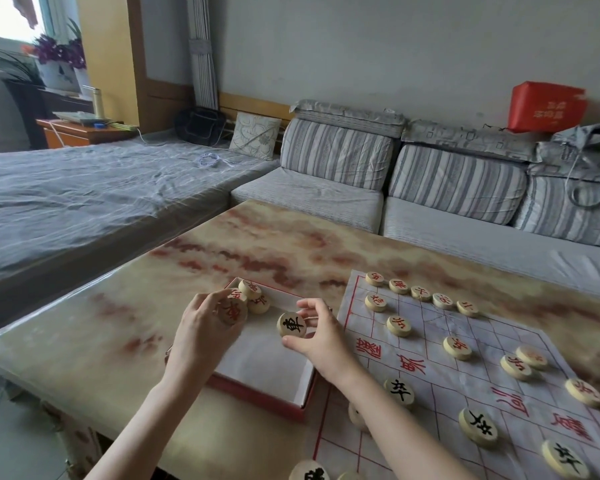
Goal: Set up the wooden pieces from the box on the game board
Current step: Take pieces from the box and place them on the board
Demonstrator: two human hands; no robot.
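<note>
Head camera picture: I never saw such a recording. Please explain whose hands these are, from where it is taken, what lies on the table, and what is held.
There is no machine here. A person wears one camera on the head, looking down at their own bare hands. On the marbled beige table lie a shallow red-edged box and a white game board with red lines, which carries round wooden pieces. The left hand holds a red-lettered wooden disc; the right hand pinches a black-lettered wooden disc.

Both hands [201, 327] with pieces [292, 325] over box [264, 368]
</note>
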